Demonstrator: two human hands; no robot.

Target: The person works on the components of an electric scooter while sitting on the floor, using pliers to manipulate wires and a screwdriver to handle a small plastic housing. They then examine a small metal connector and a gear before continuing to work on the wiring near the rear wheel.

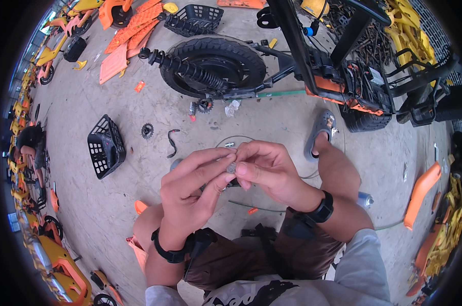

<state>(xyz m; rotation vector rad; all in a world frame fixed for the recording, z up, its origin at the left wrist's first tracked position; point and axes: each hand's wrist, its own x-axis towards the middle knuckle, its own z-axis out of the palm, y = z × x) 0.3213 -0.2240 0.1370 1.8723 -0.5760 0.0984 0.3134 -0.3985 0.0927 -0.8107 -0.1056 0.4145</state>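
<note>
My left hand (194,183) and my right hand (266,171) meet in front of me, fingertips together. Between them is a small grey round metal part (231,167), pinched by the fingers of both hands; its exact kind is too small to tell. A thin dark cable (236,136) curves over the floor just beyond the fingers, with a small silvery metal piece (229,145) near it. Farther out, a partly dismantled black scooter frame (305,56) lies with its wheel (213,66) and a coil-spring shock absorber (190,71).
A black perforated basket (106,146) stands to the left, near a small sprocket (147,131) and a curved black part (173,144). Orange panels (131,38) lie at the far left. A spray can (365,199) is beside my right leg. Another person (31,145) crouches at the far left.
</note>
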